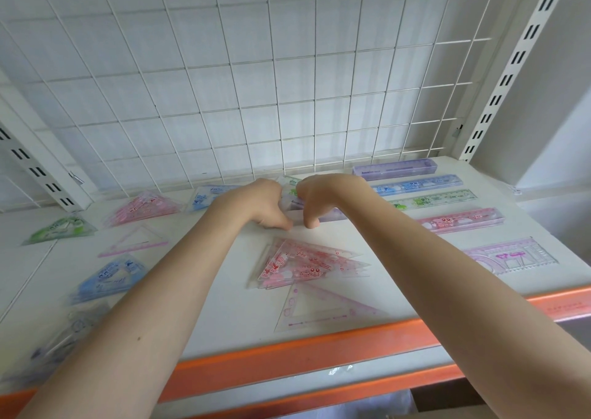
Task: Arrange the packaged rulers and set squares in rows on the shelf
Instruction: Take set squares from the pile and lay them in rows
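Head view: the left hand [262, 204] and right hand [315, 199] are seen side by side at mid-shelf [224, 316], fingers curled onto a pale purple packaged ruler [299, 203]. Pink set squares [303, 265] lie nearer; packaged rulers [441, 201] are rowed at right.

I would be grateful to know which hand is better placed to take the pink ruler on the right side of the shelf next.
Probably the right hand: the pink ruler lies beside the right forearm, while the left hand would have to cross over.
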Demonstrator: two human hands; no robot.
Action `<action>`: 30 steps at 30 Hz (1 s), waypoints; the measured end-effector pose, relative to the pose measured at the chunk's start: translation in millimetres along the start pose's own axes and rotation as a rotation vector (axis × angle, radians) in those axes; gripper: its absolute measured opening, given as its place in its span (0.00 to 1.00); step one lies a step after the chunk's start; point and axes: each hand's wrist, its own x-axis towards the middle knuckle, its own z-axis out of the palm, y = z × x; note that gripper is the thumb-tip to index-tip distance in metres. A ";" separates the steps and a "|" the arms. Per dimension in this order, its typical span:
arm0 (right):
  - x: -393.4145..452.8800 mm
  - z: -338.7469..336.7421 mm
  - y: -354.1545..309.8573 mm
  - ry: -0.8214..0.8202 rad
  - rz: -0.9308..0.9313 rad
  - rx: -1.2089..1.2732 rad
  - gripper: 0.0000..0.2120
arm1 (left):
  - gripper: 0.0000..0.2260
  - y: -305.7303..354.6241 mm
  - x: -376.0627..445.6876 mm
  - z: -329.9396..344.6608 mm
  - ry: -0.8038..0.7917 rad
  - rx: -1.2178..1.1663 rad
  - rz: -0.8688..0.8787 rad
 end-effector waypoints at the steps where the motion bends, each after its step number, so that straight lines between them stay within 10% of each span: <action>1: 0.1 0.3 0.2 0.001 0.000 0.001 0.13 | 0.12 0.0 0.0 0.5 0.002 0.001 0.001; 16: -21.9 -0.6 36.5 -0.029 0.134 -0.004 0.28 | 0.16 -35.1 -12.9 11.1 0.043 0.079 0.010; 30: -31.3 6.6 41.7 0.055 0.137 -0.144 0.12 | 0.05 -25.1 -12.2 13.3 0.069 0.084 0.098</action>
